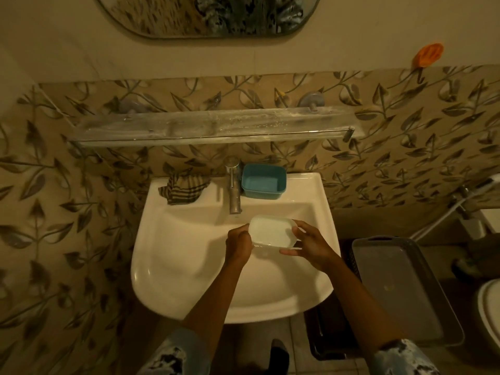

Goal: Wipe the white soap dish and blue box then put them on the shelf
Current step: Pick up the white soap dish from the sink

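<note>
The white soap dish is held over the sink basin, just below the tap. My left hand grips its left end and my right hand grips its right end. The blue box stands open on the sink's back rim, right of the tap. A checked cloth lies crumpled on the rim left of the tap. The glass shelf hangs on the tiled wall above the sink, with nothing on it.
A metal tap rises at the middle of the sink's back rim. A grey tray lies on a dark basket to the right. A toilet edge shows at far right. A mirror hangs above, an orange holder on the wall.
</note>
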The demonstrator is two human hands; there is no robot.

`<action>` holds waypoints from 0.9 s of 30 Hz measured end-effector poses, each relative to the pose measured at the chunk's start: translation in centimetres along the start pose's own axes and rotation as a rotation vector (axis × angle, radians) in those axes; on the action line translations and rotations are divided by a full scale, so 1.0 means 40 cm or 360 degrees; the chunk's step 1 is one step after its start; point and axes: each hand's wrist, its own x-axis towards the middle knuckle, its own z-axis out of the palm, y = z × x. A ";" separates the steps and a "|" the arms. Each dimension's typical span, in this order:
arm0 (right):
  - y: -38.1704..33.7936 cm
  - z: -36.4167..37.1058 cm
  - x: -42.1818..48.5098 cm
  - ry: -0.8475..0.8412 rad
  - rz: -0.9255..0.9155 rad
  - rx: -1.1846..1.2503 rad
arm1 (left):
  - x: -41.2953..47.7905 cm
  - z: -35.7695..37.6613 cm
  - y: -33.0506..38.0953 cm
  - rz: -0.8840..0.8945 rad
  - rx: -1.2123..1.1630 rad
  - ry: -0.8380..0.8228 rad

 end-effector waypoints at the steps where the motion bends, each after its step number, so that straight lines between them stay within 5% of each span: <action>1: 0.006 0.007 -0.007 0.0009 -0.0020 0.0006 | -0.003 -0.012 -0.005 0.0005 -0.0007 -0.0026; 12: 0.016 0.039 -0.055 0.0384 -0.0506 -0.0340 | -0.005 -0.163 -0.104 -0.0020 0.0031 0.0068; 27: -0.076 0.112 -0.110 0.0490 -0.1178 -0.0855 | 0.006 -0.246 -0.159 -0.0041 0.0098 0.0130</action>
